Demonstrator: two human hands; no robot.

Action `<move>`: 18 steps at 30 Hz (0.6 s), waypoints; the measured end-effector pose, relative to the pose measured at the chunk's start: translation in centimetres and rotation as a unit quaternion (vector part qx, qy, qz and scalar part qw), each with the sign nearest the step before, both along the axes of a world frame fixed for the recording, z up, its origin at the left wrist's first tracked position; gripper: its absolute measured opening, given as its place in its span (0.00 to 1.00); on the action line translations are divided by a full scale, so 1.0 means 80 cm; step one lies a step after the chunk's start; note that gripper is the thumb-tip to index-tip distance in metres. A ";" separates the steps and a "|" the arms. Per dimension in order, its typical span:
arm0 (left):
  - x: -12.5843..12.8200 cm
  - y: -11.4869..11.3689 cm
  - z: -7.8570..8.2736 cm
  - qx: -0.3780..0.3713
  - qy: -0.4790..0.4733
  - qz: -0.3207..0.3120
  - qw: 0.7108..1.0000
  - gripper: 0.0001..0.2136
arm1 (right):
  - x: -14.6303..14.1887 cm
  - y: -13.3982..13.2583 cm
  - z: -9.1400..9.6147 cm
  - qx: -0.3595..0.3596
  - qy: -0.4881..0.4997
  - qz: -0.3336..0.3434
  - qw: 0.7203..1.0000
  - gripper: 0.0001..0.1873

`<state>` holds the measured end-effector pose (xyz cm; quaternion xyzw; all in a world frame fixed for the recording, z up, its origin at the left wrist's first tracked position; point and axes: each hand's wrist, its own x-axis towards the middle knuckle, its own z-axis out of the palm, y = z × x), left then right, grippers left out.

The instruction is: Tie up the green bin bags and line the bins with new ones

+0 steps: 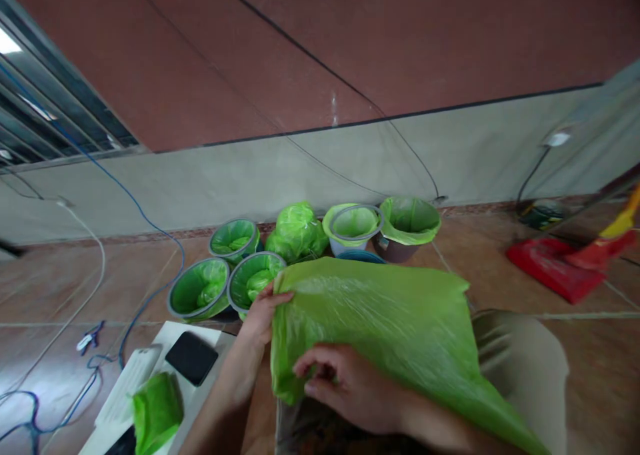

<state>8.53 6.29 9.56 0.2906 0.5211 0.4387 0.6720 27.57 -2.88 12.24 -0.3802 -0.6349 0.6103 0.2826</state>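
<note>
A bright green plastic garbage bag spreads flat across my lap, its surface creased and shiny. At its upper left edge, my left hand pinches the plastic between thumb and fingers. My right hand is over the lower left part of the bag, fingers loosely curled and thumb apart, with nothing seen between them. A folded green bundle of bags lies to the left on a white box, near a black phone.
Several bins lined with green bags, such as this bin, stand by the wall near a filled green bag. A loose grey ring rests on one bin. A red dustpan is at right. Blue cable crosses the left floor.
</note>
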 end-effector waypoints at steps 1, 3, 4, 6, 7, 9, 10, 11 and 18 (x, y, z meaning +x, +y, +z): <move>0.002 0.000 -0.001 0.014 0.003 0.009 1.000 0.29 | 0.023 0.005 0.013 0.024 -0.002 -0.046 0.999 0.12; 0.006 -0.001 -0.003 0.036 0.009 0.014 0.999 0.30 | 0.068 0.023 0.023 0.090 -0.001 -0.167 0.982 0.12; 0.006 -0.002 -0.003 0.044 0.014 0.013 0.999 0.31 | 0.087 0.034 0.017 0.118 -0.017 -0.222 0.968 0.13; 0.006 -0.004 -0.001 0.060 0.027 0.015 0.998 0.33 | 0.115 0.053 -0.018 0.150 -0.081 -0.270 0.948 0.15; 0.004 -0.005 0.000 0.069 0.034 0.021 0.997 0.35 | 0.122 0.060 -0.044 0.142 -0.118 -0.258 0.948 0.15; -0.002 -0.008 0.004 0.084 0.051 0.037 0.994 0.37 | 0.128 0.067 -0.102 0.109 -0.190 -0.217 0.951 0.15; -0.007 -0.009 0.006 0.091 0.061 0.047 0.993 0.38 | 0.127 0.066 -0.129 0.103 -0.226 -0.205 0.947 0.15; -0.012 -0.011 0.008 0.095 0.072 0.058 0.991 0.39 | 0.125 0.064 -0.153 0.095 -0.253 -0.191 0.944 0.16; -0.045 -0.030 0.012 0.089 0.107 0.098 0.985 0.39 | 0.117 0.050 -0.214 -0.068 -0.204 -0.295 0.931 0.20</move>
